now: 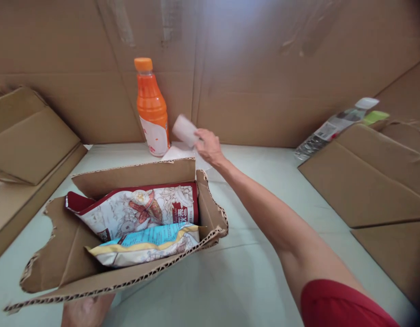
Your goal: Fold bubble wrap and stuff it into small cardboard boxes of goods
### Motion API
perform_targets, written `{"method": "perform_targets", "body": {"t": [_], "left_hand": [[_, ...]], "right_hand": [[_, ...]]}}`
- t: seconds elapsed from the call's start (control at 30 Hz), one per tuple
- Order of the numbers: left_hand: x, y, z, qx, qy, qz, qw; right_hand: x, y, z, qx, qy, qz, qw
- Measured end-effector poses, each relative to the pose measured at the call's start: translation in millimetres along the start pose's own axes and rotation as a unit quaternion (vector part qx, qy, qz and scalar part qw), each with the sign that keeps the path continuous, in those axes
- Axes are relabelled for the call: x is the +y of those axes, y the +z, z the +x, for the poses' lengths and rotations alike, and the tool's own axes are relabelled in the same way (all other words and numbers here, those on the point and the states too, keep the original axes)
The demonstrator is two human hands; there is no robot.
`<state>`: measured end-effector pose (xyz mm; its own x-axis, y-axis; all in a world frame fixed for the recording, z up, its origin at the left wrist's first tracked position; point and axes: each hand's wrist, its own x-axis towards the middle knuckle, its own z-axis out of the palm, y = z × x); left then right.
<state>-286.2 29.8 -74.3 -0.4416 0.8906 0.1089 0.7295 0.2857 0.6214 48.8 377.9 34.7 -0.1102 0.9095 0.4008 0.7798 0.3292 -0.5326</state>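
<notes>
My right hand [208,146] reaches far forward and grips a small white cup-like object [184,130], tilted, just right of an orange drink bottle [151,109] standing upright against the cardboard wall. White paper [177,153] lies under the hand. My left hand [85,311] shows only partly at the bottom edge, under the near flap of an open torn cardboard box [210,209]. Inside the box lie a red-and-white snack bag [135,209] and a blue-and-yellow snack bag [145,245].
Cardboard sheets form the back wall [264,68]. A folded cardboard box [29,136] sits at left. At right, a larger cardboard box [373,181] holds a clear plastic bottle [332,127] lying on its side. The surface is pale green-white.
</notes>
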Motion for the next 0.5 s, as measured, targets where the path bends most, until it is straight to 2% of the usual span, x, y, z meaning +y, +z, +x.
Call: {"method": "perform_targets", "body": {"t": [0.03,0.1,0.17,0.23,0.3,0.37,0.43,0.5], "left_hand": [[2,0.6,1,-0.013,0.002,-0.021,1.0],[9,2.2,5,-0.028,0.015,-0.094,0.995],[15,4.4,8,-0.024,0.029,-0.176,0.984],[19,7.0,11,-0.018,0.029,-0.231,0.972],[20,9.3,13,-0.022,0.026,-0.26,0.965],[20,10.7,14,-0.03,0.028,-0.275,0.96],[19,10.7,16,-0.043,0.034,-0.285,0.957],[19,8.9,19,-0.048,0.044,-0.283,0.957]], "right_hand": [[0,-13,-9,0.06,0.008,0.06,0.996],[0,-47,-39,0.142,0.036,0.21,0.967],[2,-80,-81,0.124,0.094,0.333,0.93],[7,-106,-127,0.039,0.18,0.392,0.901],[16,-122,-170,-0.019,0.262,0.366,0.893],[21,-129,-204,0.005,0.301,0.29,0.909],[18,-133,-231,0.061,0.283,0.225,0.93],[2,-135,-252,0.083,0.225,0.185,0.953]]}}
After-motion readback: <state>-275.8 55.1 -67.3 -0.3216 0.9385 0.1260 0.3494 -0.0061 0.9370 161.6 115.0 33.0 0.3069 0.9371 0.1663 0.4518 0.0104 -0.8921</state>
